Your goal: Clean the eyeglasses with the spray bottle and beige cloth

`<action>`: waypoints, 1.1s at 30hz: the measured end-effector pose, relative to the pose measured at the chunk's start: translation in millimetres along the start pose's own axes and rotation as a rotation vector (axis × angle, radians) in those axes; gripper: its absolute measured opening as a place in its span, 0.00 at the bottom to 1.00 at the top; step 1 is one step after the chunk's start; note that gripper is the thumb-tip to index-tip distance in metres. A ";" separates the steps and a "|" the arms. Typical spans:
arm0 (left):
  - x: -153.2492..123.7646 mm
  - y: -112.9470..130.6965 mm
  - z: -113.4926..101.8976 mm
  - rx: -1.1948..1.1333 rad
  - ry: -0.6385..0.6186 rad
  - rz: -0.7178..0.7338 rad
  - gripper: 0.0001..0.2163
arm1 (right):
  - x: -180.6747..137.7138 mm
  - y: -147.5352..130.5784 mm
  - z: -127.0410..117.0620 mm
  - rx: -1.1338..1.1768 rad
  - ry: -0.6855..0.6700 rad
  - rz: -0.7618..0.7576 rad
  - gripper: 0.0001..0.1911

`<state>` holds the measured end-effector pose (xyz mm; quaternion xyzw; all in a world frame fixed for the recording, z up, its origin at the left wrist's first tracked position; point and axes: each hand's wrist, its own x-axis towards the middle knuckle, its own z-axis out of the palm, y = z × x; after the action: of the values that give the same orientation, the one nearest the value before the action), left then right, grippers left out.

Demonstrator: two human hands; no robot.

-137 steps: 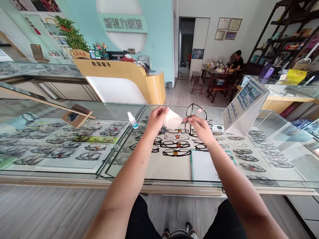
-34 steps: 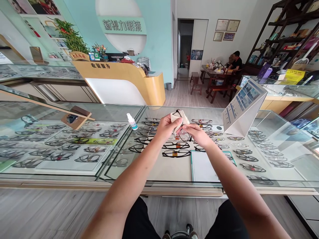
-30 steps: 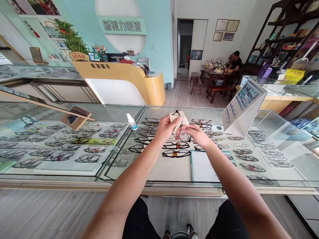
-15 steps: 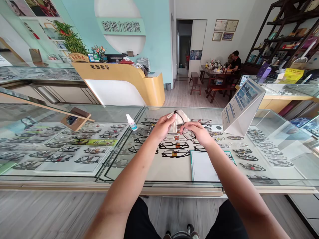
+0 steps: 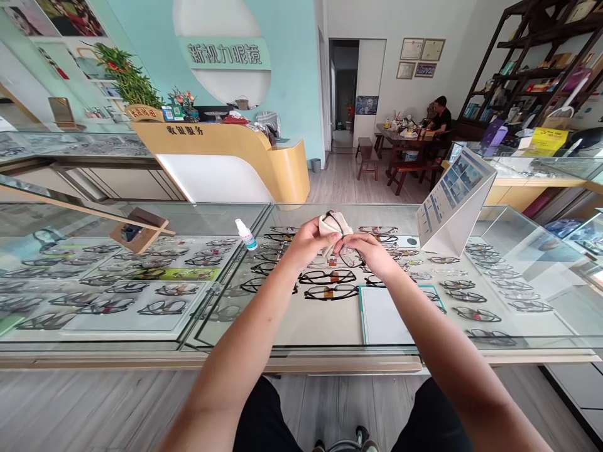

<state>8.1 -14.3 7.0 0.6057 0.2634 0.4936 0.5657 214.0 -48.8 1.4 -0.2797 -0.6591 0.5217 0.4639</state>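
Both my hands are up over the glass counter (image 5: 141,326). My left hand (image 5: 308,238) pinches the pale cloth (image 5: 326,223) around 1 lens of the black-framed glasses (image 5: 346,248), fingers clenched on it. My right hand (image 5: 370,251) grips the frame's other side, probably at the second lens; that part is blurred. A small spray bottle (image 5: 246,233) stands just left of my hands.
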 end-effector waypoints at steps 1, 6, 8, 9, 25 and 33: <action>-0.7 0.5 2.3 0.010 0.019 0.009 0.28 | -0.3 0.0 0.4 -0.003 -0.005 0.001 0.18; -0.7 -3.1 10.7 0.060 0.089 0.092 0.27 | -1.7 -2.1 1.9 -0.035 -0.033 0.017 0.19; 0.6 -7.4 10.0 0.096 0.175 0.138 0.28 | -1.6 -2.4 2.9 -0.048 -0.039 0.019 0.19; 1.3 -9.5 8.9 0.113 0.217 0.157 0.28 | -1.4 -2.4 3.3 -0.057 -0.037 0.019 0.20; 5.9 1.8 -11.8 -0.069 -0.066 -0.009 0.25 | -1.2 -4.4 -7.9 -0.128 0.061 -0.022 0.20; 4.7 -2.5 -2.0 -0.034 -0.093 0.057 0.24 | -0.7 -7.2 -5.8 -0.085 0.012 -0.016 0.21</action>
<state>8.7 -8.8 5.8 0.6256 0.2109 0.4854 0.5732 220.4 -49.0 8.2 -0.2970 -0.6800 0.4880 0.4596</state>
